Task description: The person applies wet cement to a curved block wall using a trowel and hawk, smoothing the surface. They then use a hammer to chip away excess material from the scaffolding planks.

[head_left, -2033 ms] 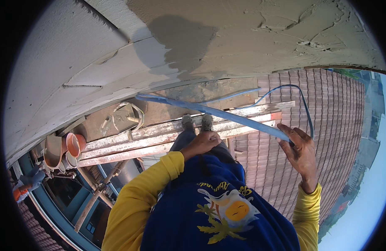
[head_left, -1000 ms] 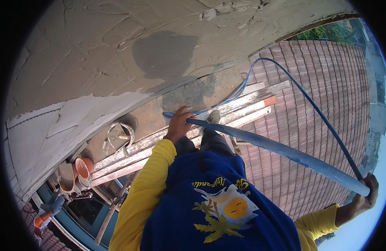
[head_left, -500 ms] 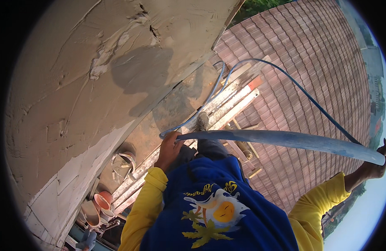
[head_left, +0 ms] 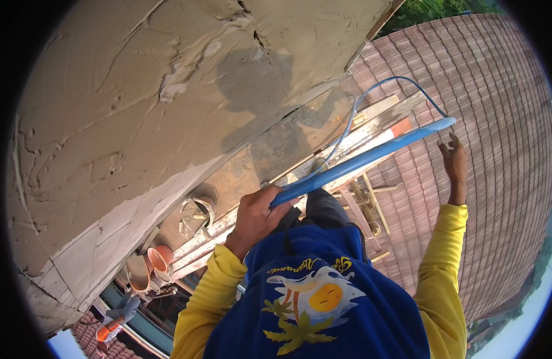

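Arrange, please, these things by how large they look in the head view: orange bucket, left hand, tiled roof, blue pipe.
1. Tiled roof
2. Blue pipe, long but narrow
3. Left hand, holding the pipe's near end
4. Orange bucket, farther away, so its real size against the hand is unsure

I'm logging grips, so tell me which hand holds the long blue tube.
The left hand: it grips the near end of the long blue tube. The right hand is open near its far end, holding nothing.
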Action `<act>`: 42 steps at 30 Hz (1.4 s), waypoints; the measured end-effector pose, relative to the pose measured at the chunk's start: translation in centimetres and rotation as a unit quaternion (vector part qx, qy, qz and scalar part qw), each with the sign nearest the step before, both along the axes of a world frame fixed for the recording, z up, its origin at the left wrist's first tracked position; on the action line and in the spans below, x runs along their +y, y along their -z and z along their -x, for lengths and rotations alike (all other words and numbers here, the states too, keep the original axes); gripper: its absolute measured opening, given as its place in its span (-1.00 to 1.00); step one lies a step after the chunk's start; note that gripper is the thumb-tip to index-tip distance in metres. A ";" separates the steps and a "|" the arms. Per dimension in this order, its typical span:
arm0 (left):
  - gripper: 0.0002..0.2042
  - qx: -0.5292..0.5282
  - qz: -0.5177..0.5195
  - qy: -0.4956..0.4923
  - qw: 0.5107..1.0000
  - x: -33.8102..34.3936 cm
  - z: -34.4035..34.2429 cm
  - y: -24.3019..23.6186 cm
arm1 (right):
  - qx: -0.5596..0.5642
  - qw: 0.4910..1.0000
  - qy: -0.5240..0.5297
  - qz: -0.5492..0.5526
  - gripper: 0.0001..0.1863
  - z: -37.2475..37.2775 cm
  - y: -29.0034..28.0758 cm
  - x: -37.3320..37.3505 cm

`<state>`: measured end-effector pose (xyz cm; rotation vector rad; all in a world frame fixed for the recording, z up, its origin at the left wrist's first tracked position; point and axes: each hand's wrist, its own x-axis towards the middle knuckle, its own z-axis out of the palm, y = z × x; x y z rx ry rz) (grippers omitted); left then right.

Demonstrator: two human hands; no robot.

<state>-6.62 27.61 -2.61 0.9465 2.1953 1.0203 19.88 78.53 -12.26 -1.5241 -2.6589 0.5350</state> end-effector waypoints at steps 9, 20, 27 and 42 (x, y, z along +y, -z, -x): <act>-0.71 -0.147 -0.032 0.108 0.983 17.4 -5.0 1.8 | 0.138 0.824 -0.217 0.505 -0.37 3.5 2.9 -29.3; -0.50 -0.320 -0.035 0.024 0.946 27.0 -5.6 7.3 | 0.300 0.781 0.075 0.543 -0.74 1.3 3.9 -31.4; -0.39 -0.366 0.011 0.068 0.928 22.1 -6.5 15.3 | 0.281 0.776 0.260 0.502 -0.63 2.4 4.1 -21.2; -0.60 -0.170 0.127 0.173 0.962 18.0 -8.6 25.2 | 0.394 0.653 0.394 0.513 -0.66 8.3 11.2 -16.2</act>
